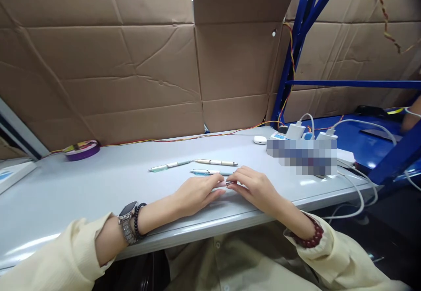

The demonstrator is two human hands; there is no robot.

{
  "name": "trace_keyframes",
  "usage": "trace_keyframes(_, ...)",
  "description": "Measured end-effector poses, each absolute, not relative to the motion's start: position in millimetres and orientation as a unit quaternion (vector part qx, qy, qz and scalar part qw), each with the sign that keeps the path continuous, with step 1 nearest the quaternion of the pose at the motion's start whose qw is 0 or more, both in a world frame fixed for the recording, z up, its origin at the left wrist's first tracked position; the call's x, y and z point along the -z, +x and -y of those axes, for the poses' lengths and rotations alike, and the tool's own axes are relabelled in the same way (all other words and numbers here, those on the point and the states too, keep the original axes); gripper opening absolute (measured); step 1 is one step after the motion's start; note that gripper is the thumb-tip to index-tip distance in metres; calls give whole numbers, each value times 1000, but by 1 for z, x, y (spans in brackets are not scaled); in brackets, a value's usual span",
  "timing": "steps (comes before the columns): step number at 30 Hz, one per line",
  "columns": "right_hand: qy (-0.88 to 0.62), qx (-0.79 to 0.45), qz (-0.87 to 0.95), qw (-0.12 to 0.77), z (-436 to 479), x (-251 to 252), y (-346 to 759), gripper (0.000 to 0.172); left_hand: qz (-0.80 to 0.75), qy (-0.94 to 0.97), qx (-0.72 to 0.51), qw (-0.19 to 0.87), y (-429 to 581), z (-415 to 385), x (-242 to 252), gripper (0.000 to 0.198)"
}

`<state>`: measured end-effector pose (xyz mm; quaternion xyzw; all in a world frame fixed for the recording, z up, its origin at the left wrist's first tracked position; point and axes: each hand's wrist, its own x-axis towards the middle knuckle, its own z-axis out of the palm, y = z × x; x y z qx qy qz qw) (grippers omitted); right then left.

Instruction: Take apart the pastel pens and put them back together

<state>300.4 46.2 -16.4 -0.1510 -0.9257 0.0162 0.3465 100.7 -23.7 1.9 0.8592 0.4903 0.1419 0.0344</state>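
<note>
Above the front of the table, my left hand (199,194) is closed in a pinch on a pale pink pen (221,185), most of it hidden by the fingers. My right hand (255,188) meets it from the other side, fingertips closed around the pen's silver tip (229,182). Whether the tip is screwed on or apart cannot be made out. Just behind the fingers lies a light blue pen (208,172), its right end partly covered by my right hand. Farther back rest a cream pen (215,162) and a pale green pen (169,166).
A purple roll of tape (82,151) lies at the back left, and a white box (15,174) at the left edge. On the right are a white earbud case (259,140), chargers (295,131) and loose cables. Cardboard (158,71) walls the back; a blue frame (289,62) stands right.
</note>
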Motion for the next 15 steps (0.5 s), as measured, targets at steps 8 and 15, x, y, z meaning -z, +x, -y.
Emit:
trace_keyframes(8, -167, 24, 931, 323, -46, 19, 299, 34, -494, 859, -135, 20, 101, 22, 1, 24)
trace_keyframes(15, -170, -11, 934, 315, -43, 15, 301, 19, -485, 864, -138, 10, 99, 22, 1, 27)
